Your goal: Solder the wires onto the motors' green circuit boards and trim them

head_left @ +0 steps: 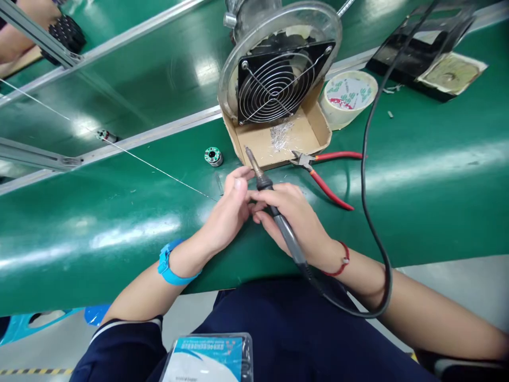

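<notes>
My right hand (292, 215) holds a soldering iron (288, 233), its tip pointing up and away over the edge of a cardboard tray (260, 151). Close against it, my left hand (233, 209) has curled fingers, and a thin strand of solder wire (159, 168) runs from the upper left into it. The fingertips of both hands meet; whatever else may be between them is hidden. Just beyond the left hand stands a small round part with a green circuit board on top (213, 156). Cutters with red handles (324, 170) lie open right of the tray.
A fan with a wire guard (274, 93) stands in the tray, with metal clippings (280, 137) before it. A tape roll (350, 95) and a black stand with a sponge (453, 74) are at the back right. The iron's cable (366, 175) loops over my right forearm. Another round part (106, 136) lies by the rail.
</notes>
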`<action>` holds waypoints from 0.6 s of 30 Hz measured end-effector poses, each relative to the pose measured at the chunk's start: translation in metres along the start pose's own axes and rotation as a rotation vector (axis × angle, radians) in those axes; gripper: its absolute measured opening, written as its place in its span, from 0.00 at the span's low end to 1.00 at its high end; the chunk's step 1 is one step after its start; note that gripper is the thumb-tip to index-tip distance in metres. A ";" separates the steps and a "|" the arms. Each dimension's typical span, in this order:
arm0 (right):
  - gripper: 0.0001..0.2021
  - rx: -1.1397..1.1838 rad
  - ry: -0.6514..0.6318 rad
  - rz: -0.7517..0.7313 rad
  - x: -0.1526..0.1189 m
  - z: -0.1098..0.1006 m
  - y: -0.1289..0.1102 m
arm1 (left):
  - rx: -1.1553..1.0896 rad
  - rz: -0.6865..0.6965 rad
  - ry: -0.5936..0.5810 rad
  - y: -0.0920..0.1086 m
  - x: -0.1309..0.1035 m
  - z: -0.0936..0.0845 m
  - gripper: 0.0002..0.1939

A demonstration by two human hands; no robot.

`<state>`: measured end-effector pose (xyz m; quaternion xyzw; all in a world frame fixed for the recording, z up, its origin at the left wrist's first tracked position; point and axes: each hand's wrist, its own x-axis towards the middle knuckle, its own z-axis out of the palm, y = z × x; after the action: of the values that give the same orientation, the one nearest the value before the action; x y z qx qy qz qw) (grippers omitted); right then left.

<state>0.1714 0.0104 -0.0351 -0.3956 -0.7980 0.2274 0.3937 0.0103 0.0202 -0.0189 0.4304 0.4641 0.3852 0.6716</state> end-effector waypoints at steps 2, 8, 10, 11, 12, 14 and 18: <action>0.13 0.014 0.075 0.015 0.000 0.000 0.000 | 0.158 0.080 -0.077 0.004 -0.002 -0.002 0.28; 0.22 0.027 0.310 0.183 -0.009 -0.019 0.015 | 0.943 0.432 -0.082 0.009 0.000 -0.018 0.05; 0.23 0.014 0.286 0.225 -0.016 -0.027 0.018 | 0.898 0.369 -0.054 0.002 0.002 -0.020 0.05; 0.23 0.021 0.277 0.242 -0.021 -0.031 0.019 | 0.857 0.320 -0.062 -0.002 0.003 -0.021 0.05; 0.23 0.039 0.273 0.259 -0.026 -0.034 0.020 | 0.826 0.282 -0.072 -0.006 0.004 -0.021 0.05; 0.22 0.087 0.295 0.286 -0.038 -0.039 0.020 | 0.812 0.262 -0.079 -0.012 0.004 -0.021 0.06; 0.16 0.105 0.357 0.359 -0.059 -0.044 0.017 | 0.872 0.311 -0.015 -0.012 0.004 -0.020 0.04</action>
<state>0.2370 -0.0254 -0.0476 -0.5439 -0.6200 0.2613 0.5016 -0.0066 0.0246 -0.0357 0.7399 0.5077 0.2471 0.3657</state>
